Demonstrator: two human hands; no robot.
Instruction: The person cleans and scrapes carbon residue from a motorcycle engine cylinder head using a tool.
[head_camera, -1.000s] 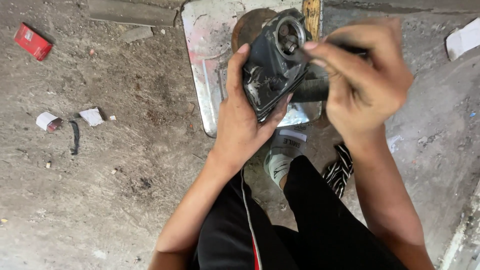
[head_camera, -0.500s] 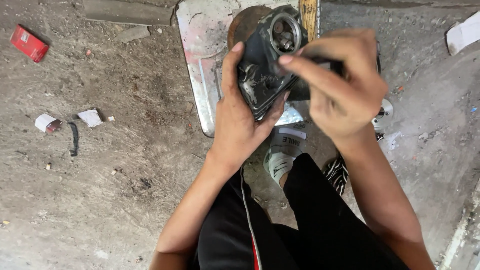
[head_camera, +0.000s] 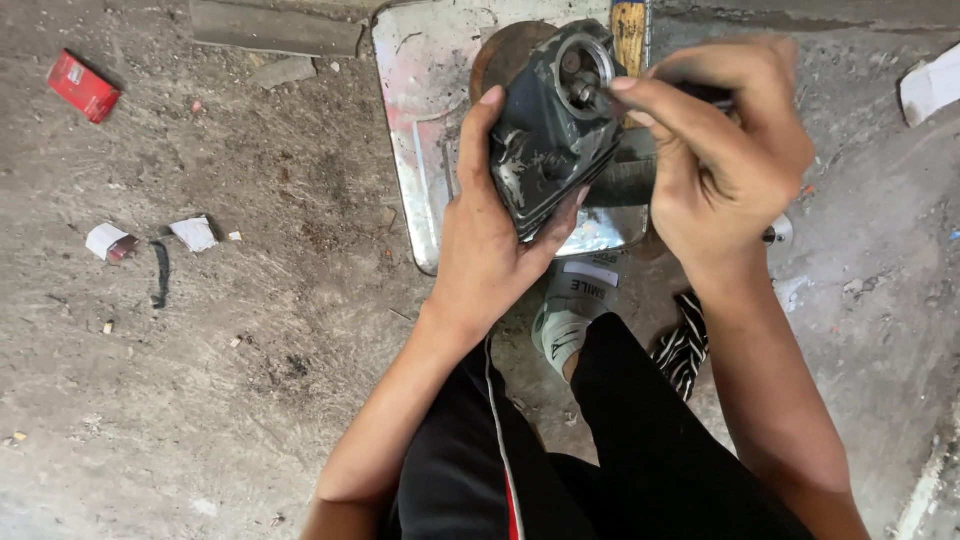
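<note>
Gripping a dark engine part (head_camera: 552, 130), left hand (head_camera: 490, 250) and right hand (head_camera: 725, 170) work above dusty, littered concrete floor (head_camera: 250, 330).

Head view: one camera worn on the person's head, looking steeply down.

The camera is facing a bare concrete floor (head_camera: 250, 380) and sitting close above the hands, which are filling the upper centre. The left hand (head_camera: 490, 250) is entering from 6 o'clock, the right hand (head_camera: 720, 170) from 5 o'clock. The person's legs are occupying the bottom edge. No second view is sharing the scene.
</note>
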